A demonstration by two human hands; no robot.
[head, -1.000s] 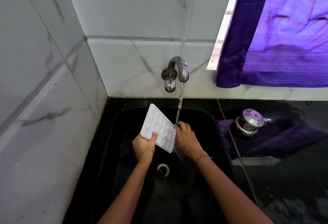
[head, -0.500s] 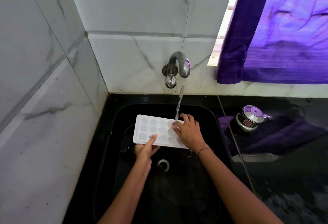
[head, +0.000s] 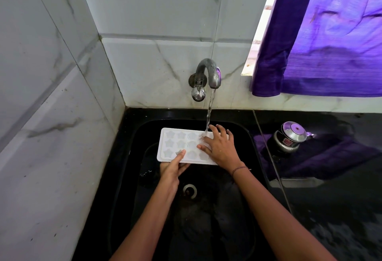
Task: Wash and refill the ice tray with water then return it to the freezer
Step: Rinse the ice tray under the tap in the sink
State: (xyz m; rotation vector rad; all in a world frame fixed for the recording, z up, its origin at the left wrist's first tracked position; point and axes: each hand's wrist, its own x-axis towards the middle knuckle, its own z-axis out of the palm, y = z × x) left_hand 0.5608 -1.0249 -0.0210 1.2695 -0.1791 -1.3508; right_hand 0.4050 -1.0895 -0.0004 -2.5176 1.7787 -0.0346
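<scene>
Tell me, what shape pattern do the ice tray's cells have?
Stars, on the white ice tray; head view.

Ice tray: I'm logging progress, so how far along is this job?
Done: the ice tray is out at the sink. In hand: left hand grips its near edge, right hand rubs it under the tap stream. Left: filling and freezing.

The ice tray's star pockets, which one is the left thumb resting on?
The left hand has its thumb on the second pocket from the left in the ice tray's near row; the other visible pockets on that side are uncovered.
</scene>
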